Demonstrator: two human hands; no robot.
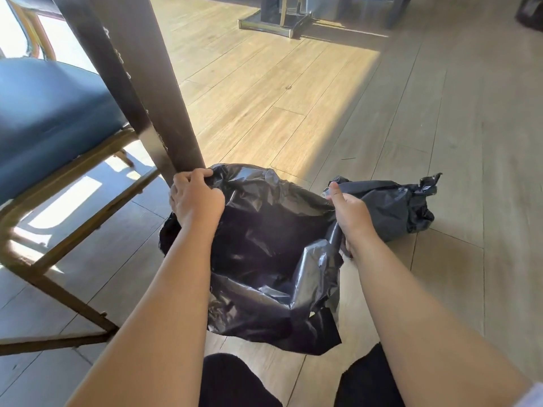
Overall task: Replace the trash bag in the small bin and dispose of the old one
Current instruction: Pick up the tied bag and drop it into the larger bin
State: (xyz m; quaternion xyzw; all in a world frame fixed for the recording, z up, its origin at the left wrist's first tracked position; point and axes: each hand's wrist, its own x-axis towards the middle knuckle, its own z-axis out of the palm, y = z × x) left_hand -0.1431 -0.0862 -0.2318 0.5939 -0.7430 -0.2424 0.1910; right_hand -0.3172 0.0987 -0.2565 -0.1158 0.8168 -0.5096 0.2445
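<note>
Wood-plank floor, sunlit, beside dark table leg, blue chair.

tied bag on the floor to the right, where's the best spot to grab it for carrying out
Probably by the knotted neck at the far right end of the tied bag. The plastic is gathered there into a narrow twist with loose tails sticking up, so a hand can close around it from above. The body is bulky and slack. The right hand is nearest, but it is now gripping the open bag.

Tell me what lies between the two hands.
Head view: the open black bag spans from the left hand to the right hand; both grip its rim.
</note>
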